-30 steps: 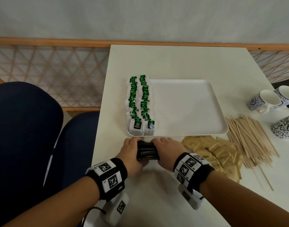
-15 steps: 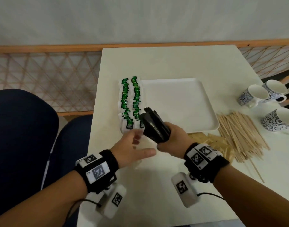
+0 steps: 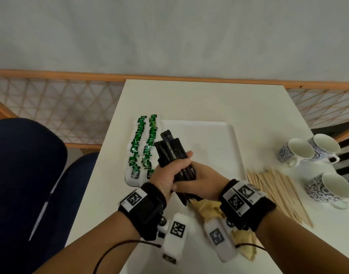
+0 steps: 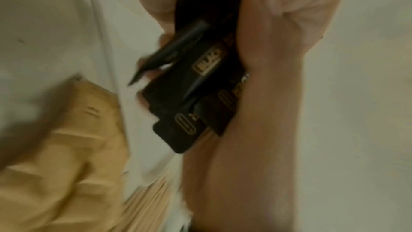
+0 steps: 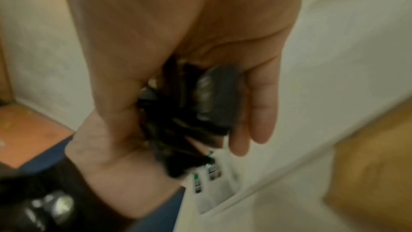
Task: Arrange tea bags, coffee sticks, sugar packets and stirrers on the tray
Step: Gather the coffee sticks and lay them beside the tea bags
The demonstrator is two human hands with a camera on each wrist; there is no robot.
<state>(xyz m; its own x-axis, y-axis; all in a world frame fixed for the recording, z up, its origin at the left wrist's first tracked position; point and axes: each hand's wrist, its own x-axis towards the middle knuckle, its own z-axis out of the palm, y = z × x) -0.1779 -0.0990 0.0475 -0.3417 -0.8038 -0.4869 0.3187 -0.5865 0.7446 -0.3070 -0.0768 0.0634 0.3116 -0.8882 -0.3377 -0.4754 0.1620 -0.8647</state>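
Both hands hold one bundle of black coffee sticks [image 3: 169, 147] tilted up over the near left corner of the white tray [image 3: 209, 139]. My left hand [image 3: 167, 173] wraps its fingers and thumb round the bundle's middle. My right hand [image 3: 203, 178] cups the lower end. In the left wrist view the coffee sticks [image 4: 191, 91] fan out unevenly. Two rows of green tea bags [image 3: 144, 143] lie along the tray's left edge. Brown sugar packets [image 3: 207, 208] lie partly hidden under my right wrist. Wooden stirrers [image 3: 276, 190] are piled to the right.
Three blue-patterned cups [image 3: 296, 151] [image 3: 326, 147] [image 3: 330, 188] stand at the table's right edge. Blue chairs [image 3: 27, 175] sit left of the table. A wooden lattice rail [image 3: 51, 107] runs behind. Most of the tray's surface is bare.
The bundle went from lying on the table before the tray to being lifted by the right hand alone. The left hand, open half a second ago, now grips it too.
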